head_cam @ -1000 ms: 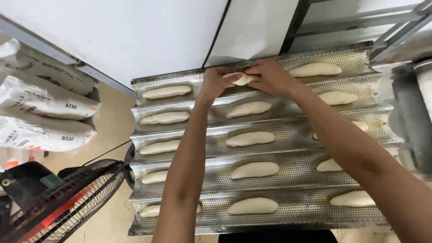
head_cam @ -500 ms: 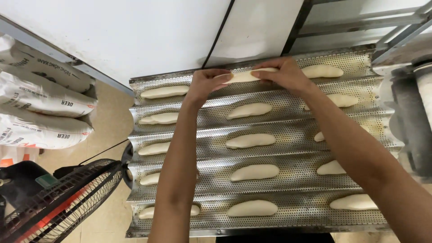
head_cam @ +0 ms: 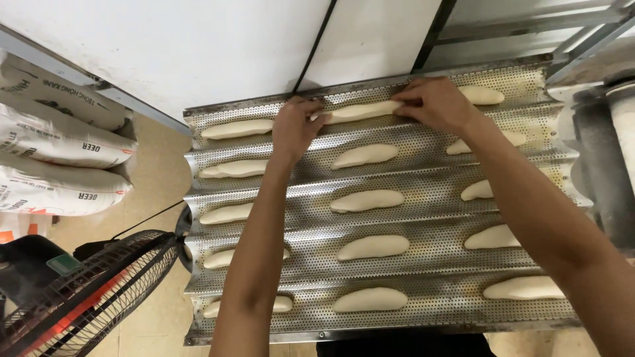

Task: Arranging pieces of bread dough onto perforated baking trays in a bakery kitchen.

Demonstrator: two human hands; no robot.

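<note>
Dough piece [head_cam: 360, 111] lying in the top groove of the perforated tray [head_cam: 410, 225]. Left hand [head_cam: 296, 125] pinching its left end. Right hand [head_cam: 433, 102] pressing its right end, fingers curled.

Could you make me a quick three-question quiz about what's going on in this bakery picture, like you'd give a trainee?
1. True or false: both hands touch the same dough piece.
2. In which groove of the perforated metal tray does that piece lie: A) the farthest, B) the middle, C) the nearest?
3. What stands on the floor at the lower left?

Key:
1. True: the left hand is at one end, the right hand at the other.
2. A.
3. A wire-caged fan, below the stacked white sacks.
</note>
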